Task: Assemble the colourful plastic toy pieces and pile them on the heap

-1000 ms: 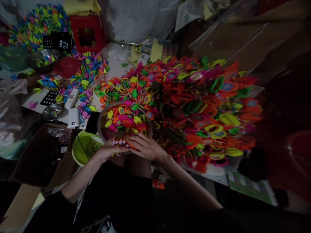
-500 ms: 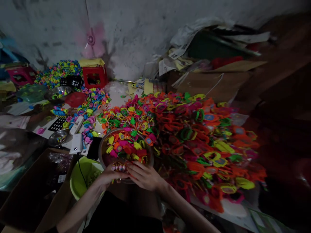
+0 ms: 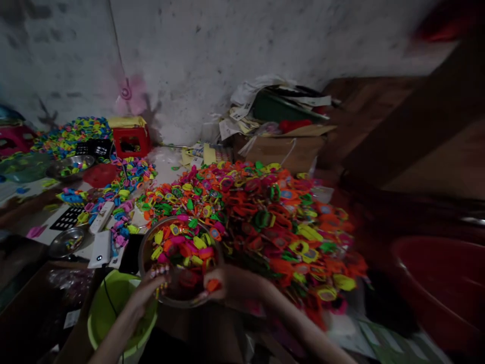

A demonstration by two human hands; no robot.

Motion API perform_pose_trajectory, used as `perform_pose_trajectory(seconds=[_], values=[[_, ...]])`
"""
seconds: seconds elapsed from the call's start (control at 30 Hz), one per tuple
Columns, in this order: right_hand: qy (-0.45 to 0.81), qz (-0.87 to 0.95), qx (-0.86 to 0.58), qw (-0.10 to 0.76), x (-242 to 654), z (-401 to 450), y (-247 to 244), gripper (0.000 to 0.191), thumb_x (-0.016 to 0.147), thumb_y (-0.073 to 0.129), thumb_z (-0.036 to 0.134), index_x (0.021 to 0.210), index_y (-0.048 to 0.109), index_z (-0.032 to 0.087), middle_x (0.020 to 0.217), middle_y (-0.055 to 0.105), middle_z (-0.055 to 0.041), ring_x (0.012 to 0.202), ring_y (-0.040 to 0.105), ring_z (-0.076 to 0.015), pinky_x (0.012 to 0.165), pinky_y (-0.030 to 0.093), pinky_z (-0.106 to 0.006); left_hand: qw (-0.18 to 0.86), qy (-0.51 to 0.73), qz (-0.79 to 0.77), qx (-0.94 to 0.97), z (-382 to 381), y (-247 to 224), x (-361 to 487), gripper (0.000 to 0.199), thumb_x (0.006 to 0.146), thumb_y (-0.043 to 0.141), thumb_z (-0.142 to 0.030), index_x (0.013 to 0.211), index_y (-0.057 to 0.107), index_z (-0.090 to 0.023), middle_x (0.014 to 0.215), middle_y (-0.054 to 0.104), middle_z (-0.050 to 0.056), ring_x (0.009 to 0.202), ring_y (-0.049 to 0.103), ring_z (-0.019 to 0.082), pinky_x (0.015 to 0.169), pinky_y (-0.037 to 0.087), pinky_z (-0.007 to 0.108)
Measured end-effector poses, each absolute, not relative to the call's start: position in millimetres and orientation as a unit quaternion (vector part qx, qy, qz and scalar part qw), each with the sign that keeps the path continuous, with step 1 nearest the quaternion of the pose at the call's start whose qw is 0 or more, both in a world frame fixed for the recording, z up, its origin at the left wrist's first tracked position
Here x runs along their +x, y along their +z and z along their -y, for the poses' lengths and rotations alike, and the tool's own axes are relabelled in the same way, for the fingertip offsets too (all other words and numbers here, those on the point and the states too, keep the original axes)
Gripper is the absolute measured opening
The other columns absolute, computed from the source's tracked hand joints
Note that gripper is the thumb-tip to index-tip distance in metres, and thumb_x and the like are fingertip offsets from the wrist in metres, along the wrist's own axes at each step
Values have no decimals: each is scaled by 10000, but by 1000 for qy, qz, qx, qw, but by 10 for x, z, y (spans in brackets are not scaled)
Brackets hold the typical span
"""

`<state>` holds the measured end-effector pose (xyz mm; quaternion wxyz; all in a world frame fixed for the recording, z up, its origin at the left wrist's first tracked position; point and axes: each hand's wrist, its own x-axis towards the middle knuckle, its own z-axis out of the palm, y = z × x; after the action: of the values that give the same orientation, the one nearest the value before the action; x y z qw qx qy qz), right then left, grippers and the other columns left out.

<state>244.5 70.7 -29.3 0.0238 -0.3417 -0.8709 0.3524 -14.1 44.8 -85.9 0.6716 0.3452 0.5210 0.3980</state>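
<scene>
A metal bowl (image 3: 141, 260) filled with bright plastic toy watches (image 3: 199, 242) sits in front of me. At its near left rim my left hand (image 3: 146, 293) is closed round a bunch of small beaded strands (image 3: 161, 271), whose exact kind I cannot make out. My right hand (image 3: 231, 280), blurred, is at the bowl's near right side with its fingers closed on an orange toy watch (image 3: 213, 285). Right of the bowl spreads a large heap of orange, yellow, green and pink toy watches (image 3: 280, 222).
A lime-green bucket (image 3: 96, 313) stands below the bowl on the left. Beyond it are a white power bank (image 3: 100, 248), a small metal dish (image 3: 56, 247) and a red stool (image 3: 132, 141). A cardboard box (image 3: 273, 151) stands behind the heap; a red basin (image 3: 435, 283) is at right.
My hands, together before, are now apart, the right one with an orange toy watch at the bowl's right side. The view has turned to the right, bringing the red basin into sight.
</scene>
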Motion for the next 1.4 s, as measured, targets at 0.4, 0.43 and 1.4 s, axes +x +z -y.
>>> perform_pose_trajectory(seconds=[0.4, 0.43, 1.4], values=[[-70, 730, -561, 384, 3224, -1178, 21, 388, 882, 516, 370, 1224, 517, 186, 1244, 551, -138, 1193, 490, -255, 1002, 415, -448, 644, 396, -553, 350, -358, -726, -114, 391, 505, 837, -244, 851, 682, -148, 811, 702, 36, 752, 636, 187, 585, 472, 233], [-27, 771, -540, 336, 3094, -1158, -144, 344, 886, 516, 344, 1182, 551, 174, 1216, 567, -142, 1167, 510, -252, 985, 430, -434, 652, 393, -558, 331, -352, -724, -97, 424, 497, 843, -254, 871, 679, -144, 812, 697, 36, 721, 629, 171, 558, 467, 223], [195, 863, -377, 273, 2041, -608, -811, 161, 921, 450, 270, 938, 589, 190, 1343, 503, -105, 1222, 507, -195, 1001, 455, -359, 638, 466, -495, 362, -266, -546, 69, 333, 583, 772, -307, 807, 586, -145, 677, 599, -17, 478, 485, 74, 440, 401, 194]])
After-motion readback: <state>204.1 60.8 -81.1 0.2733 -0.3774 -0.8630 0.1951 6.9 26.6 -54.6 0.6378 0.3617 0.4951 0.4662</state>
